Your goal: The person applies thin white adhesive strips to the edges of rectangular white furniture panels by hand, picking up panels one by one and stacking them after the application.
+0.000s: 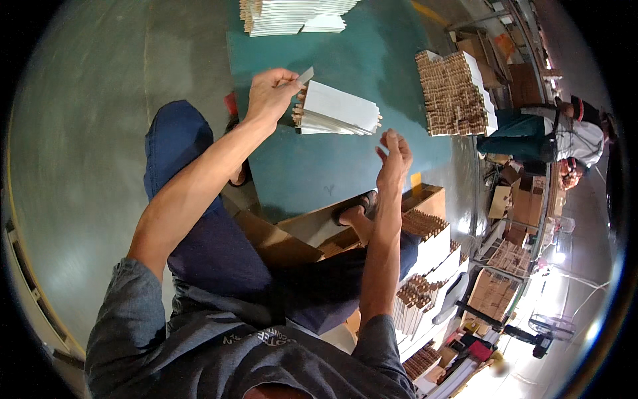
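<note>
My left hand (269, 100) pinches a small flat grey strip (306, 75) between thumb and fingers, at the left end of a stack of white flat pieces (340, 106). The stack lies on a green table (299, 176); its pieces have tan, notched ends and are slightly fanned along the near side. Off the stack's right end, my right hand (395, 156) is raised above the table. Its fingers are loosely bent and apart, and nothing shows in them.
White pieces are piled at the table's far edge (302, 16), and a taller tan-ended pile (455, 93) stands at its right. Below right, a cardboard box (425, 199) adjoins more stacked pieces (425, 292). A person (551, 133) stands by shelves at the right.
</note>
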`<action>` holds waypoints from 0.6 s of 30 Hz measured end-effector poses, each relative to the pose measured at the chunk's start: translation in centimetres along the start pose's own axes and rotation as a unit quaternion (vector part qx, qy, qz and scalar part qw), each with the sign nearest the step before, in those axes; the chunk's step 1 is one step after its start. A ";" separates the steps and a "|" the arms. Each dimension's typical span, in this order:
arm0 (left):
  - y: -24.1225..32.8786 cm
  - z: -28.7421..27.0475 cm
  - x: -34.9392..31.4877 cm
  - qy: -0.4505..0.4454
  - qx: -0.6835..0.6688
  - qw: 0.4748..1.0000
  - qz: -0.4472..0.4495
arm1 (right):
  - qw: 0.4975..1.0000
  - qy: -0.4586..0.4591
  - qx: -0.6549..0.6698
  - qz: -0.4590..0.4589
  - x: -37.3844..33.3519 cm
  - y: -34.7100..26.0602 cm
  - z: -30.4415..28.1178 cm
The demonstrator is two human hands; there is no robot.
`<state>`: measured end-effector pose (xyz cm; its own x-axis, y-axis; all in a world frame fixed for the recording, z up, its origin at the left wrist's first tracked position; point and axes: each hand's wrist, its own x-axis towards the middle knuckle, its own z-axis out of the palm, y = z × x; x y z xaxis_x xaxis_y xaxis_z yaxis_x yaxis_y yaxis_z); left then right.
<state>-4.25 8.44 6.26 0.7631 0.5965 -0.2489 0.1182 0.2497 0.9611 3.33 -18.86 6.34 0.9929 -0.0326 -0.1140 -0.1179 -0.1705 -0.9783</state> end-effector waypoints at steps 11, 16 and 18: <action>-2.2 3.7 0.9 -0.026 0.008 0.999 -0.017 | 0.991 -0.123 -0.057 0.015 3.9 2.5 1.9; -1.9 5.6 1.0 -0.032 0.006 0.999 -0.016 | 0.993 -0.107 -0.039 0.014 6.5 4.0 1.6; -1.7 6.0 1.2 -0.044 0.002 0.999 -0.029 | 0.995 -0.095 -0.025 0.020 6.9 4.2 1.7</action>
<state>0.22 4.16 5.01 0.8081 0.5116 -0.2919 0.1655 0.2784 0.9461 9.66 -18.18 1.13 0.9714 0.1454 -0.1878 -0.1529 -0.2224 -0.9629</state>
